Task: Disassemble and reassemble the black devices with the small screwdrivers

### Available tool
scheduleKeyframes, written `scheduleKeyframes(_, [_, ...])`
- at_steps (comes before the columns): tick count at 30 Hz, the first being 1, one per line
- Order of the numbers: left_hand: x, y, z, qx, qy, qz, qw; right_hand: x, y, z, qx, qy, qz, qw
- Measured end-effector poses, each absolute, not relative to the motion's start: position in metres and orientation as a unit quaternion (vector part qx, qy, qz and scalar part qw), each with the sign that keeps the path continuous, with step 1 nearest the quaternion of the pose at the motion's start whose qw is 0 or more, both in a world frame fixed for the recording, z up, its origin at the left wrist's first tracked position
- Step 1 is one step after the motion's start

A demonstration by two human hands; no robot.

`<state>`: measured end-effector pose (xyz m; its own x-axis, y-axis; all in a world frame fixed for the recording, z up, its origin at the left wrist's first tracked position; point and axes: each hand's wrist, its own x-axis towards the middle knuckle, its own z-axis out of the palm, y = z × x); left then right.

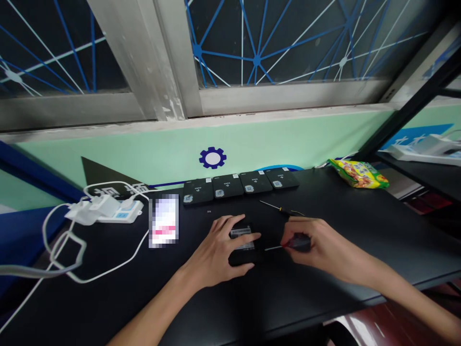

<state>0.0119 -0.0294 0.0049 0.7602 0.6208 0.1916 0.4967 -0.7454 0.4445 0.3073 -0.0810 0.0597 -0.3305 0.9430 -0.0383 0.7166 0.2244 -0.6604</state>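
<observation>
A small black box-like device [242,257] with a silver label lies on the dark table. My left hand [225,247] rests on it with fingers spread, covering its left part. Just to its right, my right hand [306,242] is closed around a screwdriver [300,242] with a dark handle. The shaft points left toward the device, its tip apart from my left fingers. Beyond my right hand lies a second screwdriver [281,208] with a thin metal shaft. A few tiny metal pieces, perhaps screws [209,211], sit behind my left hand.
Several flat black boxes [198,191] stand in a row by the wall. Left are a lit phone [163,221] and a white power strip [126,211] with looping white cables. A yellow-green snack bag [360,174] lies at the back right. The table's front edge [324,315] runs below my right arm.
</observation>
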Motion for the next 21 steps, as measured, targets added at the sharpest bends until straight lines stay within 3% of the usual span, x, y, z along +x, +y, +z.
scheduleKeyframes(13, [0.016, -0.034, 0.006, 0.922, 0.313, 0.159, 0.166, 0.275, -0.072, 0.093, -0.519, -0.82, 0.234, 0.064])
scheduleKeyframes(21, [0.02, -0.04, 0.004, 0.912, 0.335, 0.177, 0.156, 0.273, -0.077, 0.085, -0.523, -0.798, 0.287, 0.079])
